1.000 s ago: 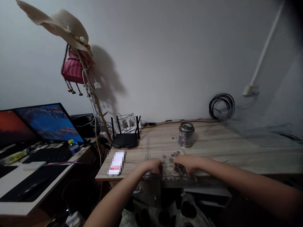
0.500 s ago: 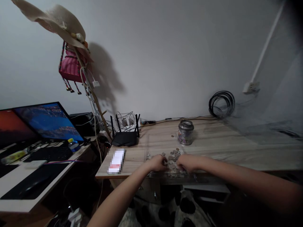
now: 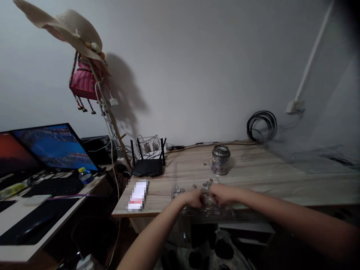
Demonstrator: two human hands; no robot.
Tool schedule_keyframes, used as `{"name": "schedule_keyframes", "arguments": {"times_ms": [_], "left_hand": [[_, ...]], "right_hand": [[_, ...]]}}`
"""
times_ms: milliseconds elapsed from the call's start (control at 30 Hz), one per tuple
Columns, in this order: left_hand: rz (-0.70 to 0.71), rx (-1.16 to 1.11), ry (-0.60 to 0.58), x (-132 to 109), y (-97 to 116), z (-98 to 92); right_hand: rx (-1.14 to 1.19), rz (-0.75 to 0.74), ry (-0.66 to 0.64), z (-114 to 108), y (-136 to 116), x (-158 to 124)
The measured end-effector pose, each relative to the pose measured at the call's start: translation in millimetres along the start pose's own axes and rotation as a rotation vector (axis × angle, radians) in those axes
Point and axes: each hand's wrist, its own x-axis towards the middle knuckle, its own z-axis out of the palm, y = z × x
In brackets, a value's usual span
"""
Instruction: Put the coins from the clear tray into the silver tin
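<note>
Loose coins (image 3: 206, 184) lie in a pile near the front edge of the wooden table, with a smaller group of coins (image 3: 180, 190) further left. They sit within the faint outline of a clear plastic sheet or tray (image 3: 173, 176). My left hand (image 3: 195, 198) is down among the coins, its fingers curled. Close beside it on the right, my right hand (image 3: 221, 194) also has bent fingers over the pile. Whatever either hand pinches is hidden. Behind the right hand stands a metal tin (image 3: 221, 160) with a printed picture, upright, apart from both hands.
A phone (image 3: 138, 195) with a lit screen lies left of the coins. Behind it stands a black router (image 3: 147, 167) with upright antennas. A coil of black cable (image 3: 262, 126) leans on the wall. Monitors (image 3: 54, 146) occupy the desk at left.
My left hand has moved right, towards my right hand, uncovering the coins at left. The right hand stays nearly in place. The tin has not been moved.
</note>
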Motion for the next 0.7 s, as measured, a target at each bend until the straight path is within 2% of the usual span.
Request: {"name": "schedule_keyframes", "arguments": {"times_ms": [67, 133, 200, 367, 467, 533, 633, 700], "left_hand": [[-0.072, -0.265, 0.091, 1, -3, 2.0], [-0.141, -0.661, 0.21, 2, -2, 4.7], [-0.175, -0.976, 0.268, 4, 0, 6.4], [-0.173, -1.392, 0.317, 4, 6, 4.5], [-0.166, -1.584, 0.4, 2, 1, 4.3], [-0.158, -1.688, 0.473, 1, -4, 5.0], [-0.146, -1.816, 0.555, 3, -9, 5.8], [-0.141, -1.882, 0.586, 6, -10, 6.6]], "right_hand": [[0.095, -0.012, 0.087, -6, 2, 6], [0.182, -0.023, 0.159, -12, 2, 14], [0.253, -0.037, 0.218, -19, -2, 24], [0.32, -0.033, 0.389, -30, -14, 42], [0.289, -0.013, 0.434, -22, -11, 35], [0.234, -0.041, 0.37, -10, -3, 23], [0.07, -0.132, 0.152, 10, 11, 5], [-0.031, -0.157, 0.064, 19, 16, -2]]}}
